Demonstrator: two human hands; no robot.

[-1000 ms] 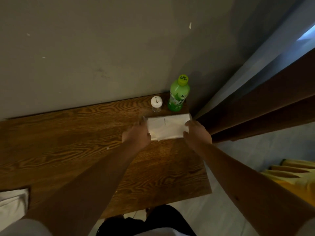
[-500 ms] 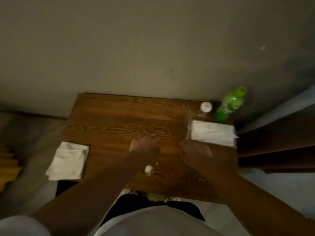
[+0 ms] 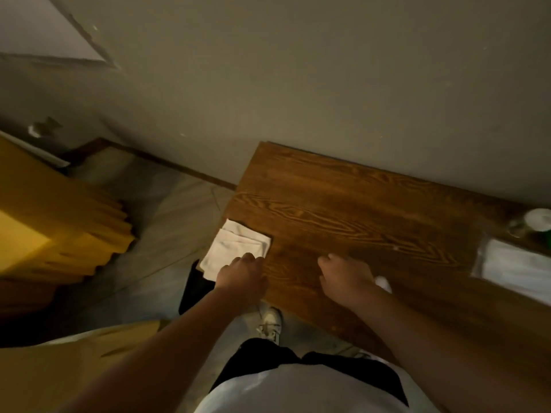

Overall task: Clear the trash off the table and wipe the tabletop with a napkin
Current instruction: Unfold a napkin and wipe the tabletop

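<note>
The tabletop (image 3: pixel 343 204), a dark wood-grain slab set against the wall, filled the frame from 12 o'clock round to 4 o'clock. A pack of white napkins (image 3: pixel 515 268) lay flat at its 3 o'clock end, just beside a capped clear shaker (image 3: pixel 533 222). The folded napkin (image 3: pixel 235 248) rested at the 9 o'clock corner, its near edge overhanging the table.

The left hand (image 3: pixel 241 278) sat at the napkin's 5 o'clock corner, fingers curled and touching the paper; no closed pinch was visible. The right hand (image 3: pixel 347 275) hovered at table centre, fingers bent loosely, grasping nothing that could be seen. A small white scrap (image 3: pixel 383 283) lay just beside that wrist, at its 3 o'clock.

The napkin would likely handle as light, soft and limp, prone to sliding on the smooth wood and to unfolding. A pinch through all layers at the overhanging edge would suit best.
</note>
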